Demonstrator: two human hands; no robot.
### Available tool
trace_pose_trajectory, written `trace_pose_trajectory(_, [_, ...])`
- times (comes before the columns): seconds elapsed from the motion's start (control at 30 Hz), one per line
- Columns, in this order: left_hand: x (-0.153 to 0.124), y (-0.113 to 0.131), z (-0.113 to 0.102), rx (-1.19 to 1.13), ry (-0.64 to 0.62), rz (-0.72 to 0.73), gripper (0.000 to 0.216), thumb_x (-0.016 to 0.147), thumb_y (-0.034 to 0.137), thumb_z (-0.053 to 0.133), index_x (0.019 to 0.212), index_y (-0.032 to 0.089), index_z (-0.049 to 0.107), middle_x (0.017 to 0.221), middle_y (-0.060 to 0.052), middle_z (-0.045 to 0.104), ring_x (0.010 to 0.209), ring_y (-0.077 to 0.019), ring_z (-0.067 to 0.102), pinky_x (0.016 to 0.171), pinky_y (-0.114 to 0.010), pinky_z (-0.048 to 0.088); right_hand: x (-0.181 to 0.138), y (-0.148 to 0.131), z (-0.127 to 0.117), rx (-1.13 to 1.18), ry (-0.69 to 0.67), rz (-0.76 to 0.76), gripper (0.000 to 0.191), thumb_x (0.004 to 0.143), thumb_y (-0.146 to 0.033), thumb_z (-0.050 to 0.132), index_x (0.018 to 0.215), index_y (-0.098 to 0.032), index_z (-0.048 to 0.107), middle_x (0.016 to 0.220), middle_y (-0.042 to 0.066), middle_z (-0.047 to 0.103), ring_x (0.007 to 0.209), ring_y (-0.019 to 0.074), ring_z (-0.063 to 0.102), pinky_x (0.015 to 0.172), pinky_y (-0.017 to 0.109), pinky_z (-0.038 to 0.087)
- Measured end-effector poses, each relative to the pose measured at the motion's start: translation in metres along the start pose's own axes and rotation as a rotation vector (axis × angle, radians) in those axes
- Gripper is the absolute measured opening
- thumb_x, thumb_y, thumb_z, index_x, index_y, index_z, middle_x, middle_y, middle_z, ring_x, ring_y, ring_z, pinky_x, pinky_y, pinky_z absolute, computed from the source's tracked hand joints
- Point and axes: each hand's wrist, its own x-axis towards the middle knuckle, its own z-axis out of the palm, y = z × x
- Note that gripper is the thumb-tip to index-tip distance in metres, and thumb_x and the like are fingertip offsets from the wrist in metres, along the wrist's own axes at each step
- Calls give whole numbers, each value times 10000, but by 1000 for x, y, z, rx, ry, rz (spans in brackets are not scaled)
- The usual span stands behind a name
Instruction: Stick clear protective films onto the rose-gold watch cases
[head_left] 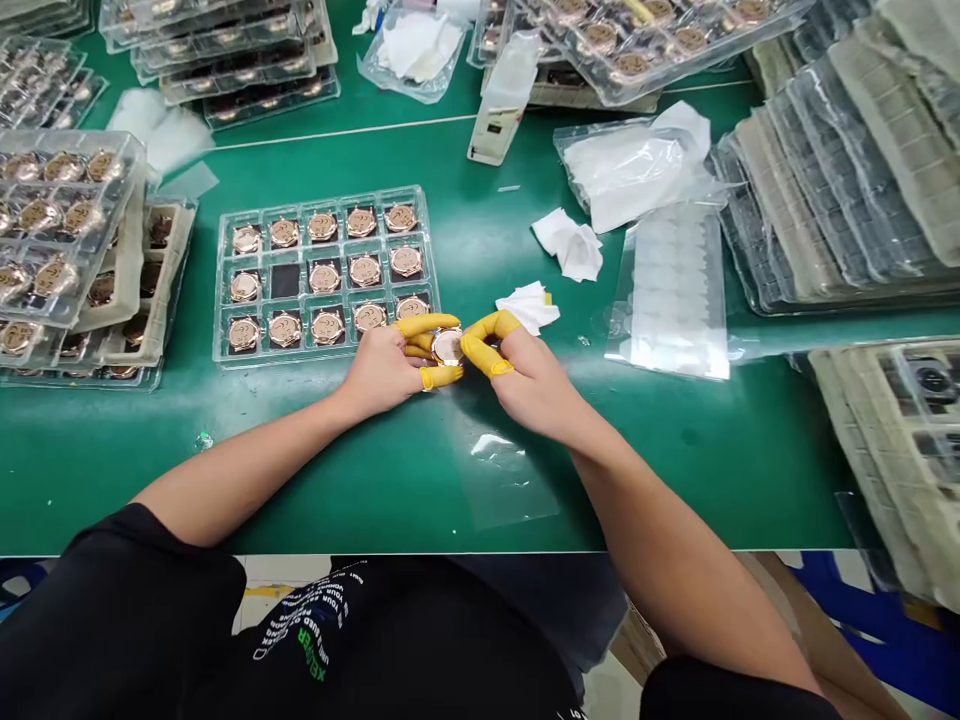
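Between my two hands, above the green table, is a round gold-rimmed watch case (447,346) with a pale face toward me. My left hand (394,362) grips it from the left, thumb and fingers in yellow finger cots. From the other side my right hand (517,365), also in yellow cots, has its thumb and fingers pinched together at the case's right edge. Whether these fingertips hold something small is hidden. Just behind my left hand lies a clear compartment tray (306,256) of similar watch cases; one pocket in its middle row shows only a dark insert.
Stacked trays of watch cases (71,225) stand at the left. Crumpled white wipes (570,245), a white bottle (506,100) and a bag of white cloths (637,165) lie beyond my hands. Piled trays (847,180) fill the right. A clear plastic sheet (510,480) lies near the front edge.
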Motion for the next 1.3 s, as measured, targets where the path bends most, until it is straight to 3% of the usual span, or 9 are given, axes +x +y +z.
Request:
trace_pose_trajectory(0.47, [1, 3, -2, 82, -92, 0, 690, 623, 186, 886, 1299, 143, 752, 926, -39, 801, 829, -165, 759, 784, -270, 663, 4, 9, -13, 1, -89, -93, 200, 989, -404, 592, 890, -232, 575, 911, 28, 682, 793, 176, 557, 748, 348, 431])
trace_pose_trajectory(0.7, [1, 5, -3, 69, -107, -3, 700, 617, 187, 911, 1295, 128, 748, 894, -26, 783, 841, -166, 753, 847, -306, 680, 4, 9, -13, -13, -80, -66, 204, 986, -418, 604, 909, -229, 601, 858, 23, 665, 760, 174, 553, 712, 342, 426])
trace_pose_trajectory(1.3, [0, 4, -3, 60, -108, 2, 680, 631, 205, 909, 1287, 139, 744, 900, -26, 789, 828, -163, 763, 830, -298, 684, 2, 8, -11, -37, -51, -76, 184, 988, -396, 599, 898, -236, 589, 890, 29, 695, 748, 168, 561, 690, 347, 433])
